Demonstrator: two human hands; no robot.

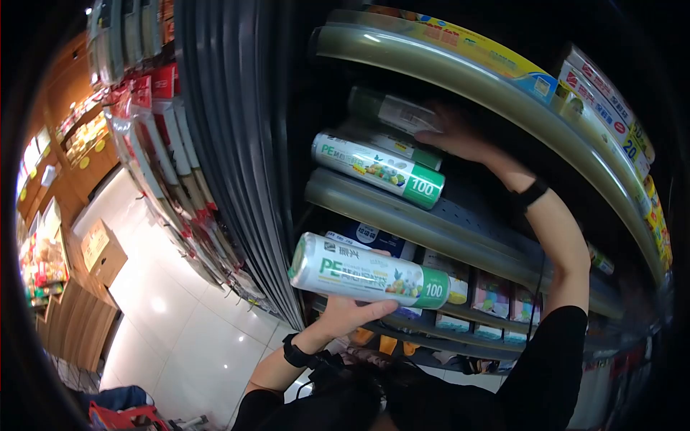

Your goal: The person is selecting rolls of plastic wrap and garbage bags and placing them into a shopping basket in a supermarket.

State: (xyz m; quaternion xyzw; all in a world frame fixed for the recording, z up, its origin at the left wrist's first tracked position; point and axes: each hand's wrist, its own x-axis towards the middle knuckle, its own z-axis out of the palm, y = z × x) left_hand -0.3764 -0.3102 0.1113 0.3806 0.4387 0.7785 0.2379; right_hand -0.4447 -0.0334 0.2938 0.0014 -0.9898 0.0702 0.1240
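Observation:
My left hand is closed round a white and green roll of PE bags marked 100, held level in front of the shelves. My thumb lies along its lower side and fingertips show at the upper edge. Deeper in the shelf above, my right hand is blurred, its fingers at the end of another roll lying at the back. A matching roll of PE bags rests on that shelf near the front edge. Partly hidden behind it lies one more roll.
The curved shelf edge above carries yellow and blue boxes. Lower shelves hold packaged goods. Dark vertical panels and hanging packets stand to the left, beyond them a cardboard box on the tiled floor.

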